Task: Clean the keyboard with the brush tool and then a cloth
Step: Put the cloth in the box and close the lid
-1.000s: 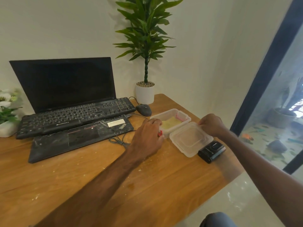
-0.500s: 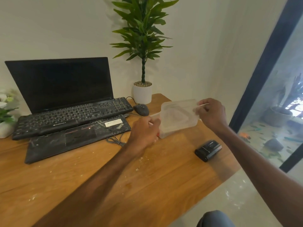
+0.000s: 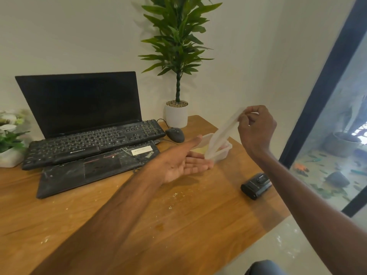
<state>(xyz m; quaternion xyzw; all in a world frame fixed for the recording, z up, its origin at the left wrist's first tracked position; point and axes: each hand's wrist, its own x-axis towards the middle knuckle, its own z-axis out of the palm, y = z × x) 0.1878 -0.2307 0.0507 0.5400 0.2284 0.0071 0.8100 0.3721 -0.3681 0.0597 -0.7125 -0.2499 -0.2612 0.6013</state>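
Head-camera view showed a person seated at a wooden desk [image 3: 178, 225], the right hand [image 3: 256, 128] raised above the surface with thumb and fingertips pinching the upper edge of a translucent plastic lid [image 3: 222, 133], which hung tilted, its lower end reaching down to a clear plastic container [image 3: 223, 153] on the desk. The left hand [image 3: 184, 161] lay palm-up just in front of that container, fingers straight and held loosely together, thumb raised, gripping nothing. Something pale yellow showed inside the container; what it was could not be made out. The black keyboard [image 3: 93, 141] sat well left of the hands, propped across the base of an open, dust-streaked laptop [image 3: 83, 120] with a dark screen. A black mouse [image 3: 175, 134] rested beside the keyboard's right end, near a potted plant [image 3: 176, 76] at the wall. A small black device [image 3: 256, 185] lay near the desk's right edge, and white flowers [image 3: 10, 132] stood at far left. Pale specks dotted the wood.
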